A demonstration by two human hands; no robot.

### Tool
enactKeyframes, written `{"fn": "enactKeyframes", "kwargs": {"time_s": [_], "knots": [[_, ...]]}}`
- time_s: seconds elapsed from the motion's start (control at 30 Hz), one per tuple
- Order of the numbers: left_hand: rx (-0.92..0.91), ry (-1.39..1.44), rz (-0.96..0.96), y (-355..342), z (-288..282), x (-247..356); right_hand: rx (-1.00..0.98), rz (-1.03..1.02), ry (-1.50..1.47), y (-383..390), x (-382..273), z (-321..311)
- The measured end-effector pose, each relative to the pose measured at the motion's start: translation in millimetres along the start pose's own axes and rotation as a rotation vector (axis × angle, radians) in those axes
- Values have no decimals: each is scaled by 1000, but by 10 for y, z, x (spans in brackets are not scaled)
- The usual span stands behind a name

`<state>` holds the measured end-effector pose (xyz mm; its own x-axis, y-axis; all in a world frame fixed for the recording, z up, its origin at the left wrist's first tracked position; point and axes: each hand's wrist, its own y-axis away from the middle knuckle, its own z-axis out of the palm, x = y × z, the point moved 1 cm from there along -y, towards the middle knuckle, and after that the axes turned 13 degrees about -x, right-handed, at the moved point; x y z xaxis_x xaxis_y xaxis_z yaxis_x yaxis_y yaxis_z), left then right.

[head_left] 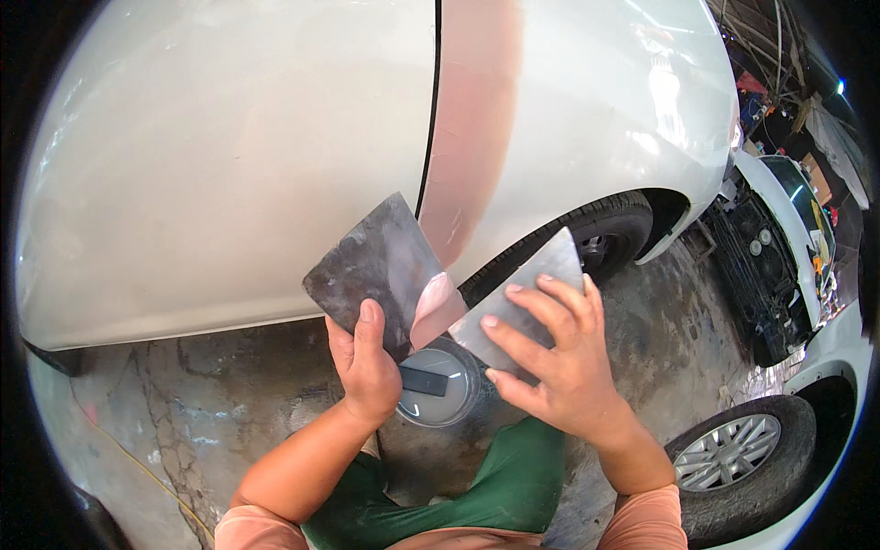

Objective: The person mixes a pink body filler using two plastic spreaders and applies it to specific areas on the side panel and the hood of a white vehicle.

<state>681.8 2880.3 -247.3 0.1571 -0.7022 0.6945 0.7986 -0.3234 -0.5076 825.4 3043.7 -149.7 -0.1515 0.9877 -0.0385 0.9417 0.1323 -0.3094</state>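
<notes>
My left hand (367,367) grips a dark grey, smeared flat plate (371,261) by its lower edge, thumb on top. A mound of pink body filler (437,310) lies along the plate's right side. In my right hand (559,357) is a light grey flat spreader (527,302), fingers spread over its face and thumb at its lower edge. The spreader's left corner is close to the filler; whether it touches cannot be made out. Beyond both hands stands a white car body (247,165), with a pink filler strip (472,119) beside a dark panel gap.
Below the plates, a round clear-sided container (435,412) with a dark block on it stands on the stained concrete floor (174,440). The car's front wheel (596,234) is just beyond my right hand. Another wheel (733,454) and an opened-up vehicle front (756,261) lie to the right.
</notes>
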Motion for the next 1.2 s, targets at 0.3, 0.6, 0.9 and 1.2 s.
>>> {"fn": "enactKeyframes", "kwargs": {"time_s": [0.3,0.6,0.9,1.2], "knots": [[-180,-54,246,45,199,35,-97,-65,-31,-115,-111,221],[-336,-300,-170,150,110,95,61,-120,516,-646,562,-307],[-732,-536,-231,298,280,56,133,-458,779,-1504,613,-855],[-776,-551,-354,206,298,123,64,-464,863,-1509,768,-938]]}}
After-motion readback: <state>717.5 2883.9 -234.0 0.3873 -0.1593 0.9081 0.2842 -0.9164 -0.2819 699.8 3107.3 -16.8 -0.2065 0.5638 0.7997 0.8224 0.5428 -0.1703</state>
